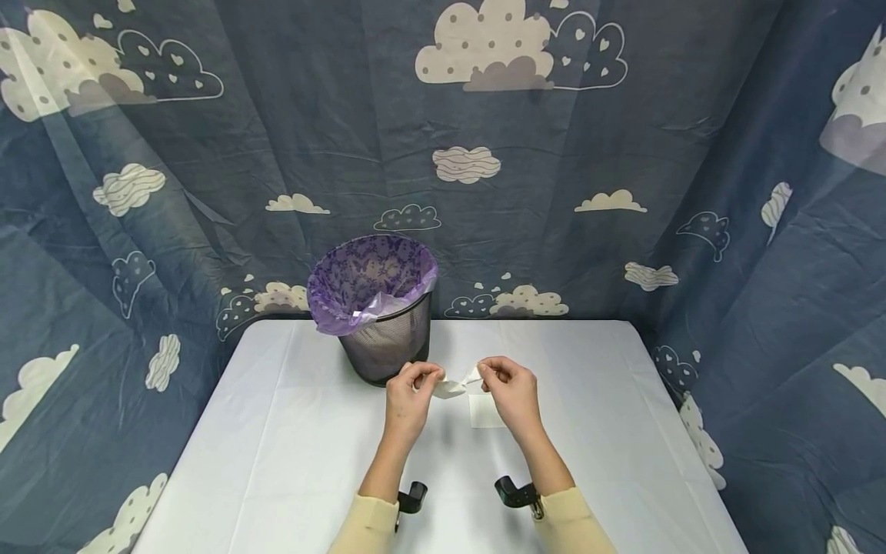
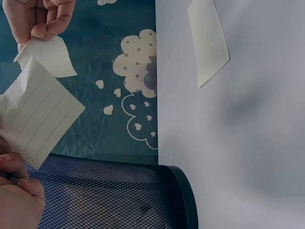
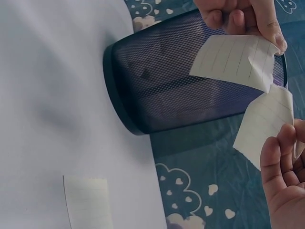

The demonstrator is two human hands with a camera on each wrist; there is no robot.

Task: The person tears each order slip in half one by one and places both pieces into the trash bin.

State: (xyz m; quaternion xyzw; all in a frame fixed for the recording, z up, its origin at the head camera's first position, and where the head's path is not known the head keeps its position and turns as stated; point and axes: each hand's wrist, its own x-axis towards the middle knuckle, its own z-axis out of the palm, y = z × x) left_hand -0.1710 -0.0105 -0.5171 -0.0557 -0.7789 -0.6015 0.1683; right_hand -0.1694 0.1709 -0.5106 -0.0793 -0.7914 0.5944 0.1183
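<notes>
Above the table, my left hand [image 1: 407, 400] pinches one part of a torn sheet of lined paper [image 1: 450, 388] between thumb and fingers. My right hand [image 1: 514, 391] pinches the other part by its edge. Seen from the right wrist, the left part [image 3: 233, 59] and the right part [image 3: 267, 117] meet at a narrow spot by the ragged tear. Faint ruled lines cross both parts, which the left wrist view shows overlapping slightly. Another small pale paper piece [image 1: 484, 412] lies on the table below my right hand.
A black mesh wastebasket [image 1: 388, 346] with a purple liner bag [image 1: 332, 312] stands at the table's back left, just beyond my left hand. The white-covered table [image 1: 291, 462] ends at a dark blue cloud-print curtain [image 1: 332, 115]. Each wrist wears a black camera mount.
</notes>
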